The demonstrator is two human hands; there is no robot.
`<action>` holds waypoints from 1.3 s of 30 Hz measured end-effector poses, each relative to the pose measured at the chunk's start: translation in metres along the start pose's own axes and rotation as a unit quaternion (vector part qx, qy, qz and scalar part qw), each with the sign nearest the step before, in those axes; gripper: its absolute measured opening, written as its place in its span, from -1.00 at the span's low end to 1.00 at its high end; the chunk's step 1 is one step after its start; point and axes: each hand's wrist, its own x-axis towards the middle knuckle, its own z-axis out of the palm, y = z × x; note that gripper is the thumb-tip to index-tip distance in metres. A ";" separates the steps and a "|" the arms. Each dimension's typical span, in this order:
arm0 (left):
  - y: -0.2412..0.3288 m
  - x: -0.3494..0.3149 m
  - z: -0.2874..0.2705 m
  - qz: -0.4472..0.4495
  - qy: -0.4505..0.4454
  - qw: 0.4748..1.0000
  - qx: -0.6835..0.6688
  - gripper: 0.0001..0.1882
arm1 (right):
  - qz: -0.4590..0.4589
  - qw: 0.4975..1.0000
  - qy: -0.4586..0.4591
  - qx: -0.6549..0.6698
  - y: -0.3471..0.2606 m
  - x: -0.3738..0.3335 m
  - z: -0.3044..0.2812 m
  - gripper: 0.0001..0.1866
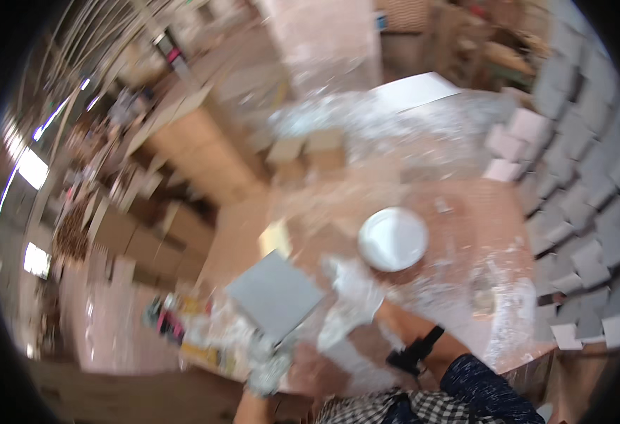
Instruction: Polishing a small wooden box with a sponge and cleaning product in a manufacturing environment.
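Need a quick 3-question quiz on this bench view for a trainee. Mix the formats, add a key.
1. Which gloved hand is at the near corner of the gray, square, flat-faced piece?

2. True or false: the white, round, smooth-looking container is to the right of the gray piece.

3. What is stacked along the right side of the scene?
a) green glass bottles
b) gray, flat-faced blocks
c) red rubber tyres

Key:
1. The left hand; blur hides its exact grip.
2. True.
3. b
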 end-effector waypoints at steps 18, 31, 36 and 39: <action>0.423 0.475 0.193 0.502 0.045 0.836 0.218 -0.83 | 0.412 0.838 0.306 0.183 0.054 -0.455 -0.196 -0.65; 0.472 0.557 0.359 0.443 0.010 0.849 0.289 -0.85 | 0.440 0.823 0.302 0.195 0.080 -0.454 -0.236 -0.65; 0.470 0.567 0.364 0.473 0.028 0.833 0.286 -0.84 | 0.439 0.822 0.306 0.194 0.084 -0.451 -0.235 -0.65; 0.473 0.564 0.364 0.443 0.034 0.841 0.310 -0.85 | 0.436 0.824 0.307 0.192 0.084 -0.448 -0.234 -0.64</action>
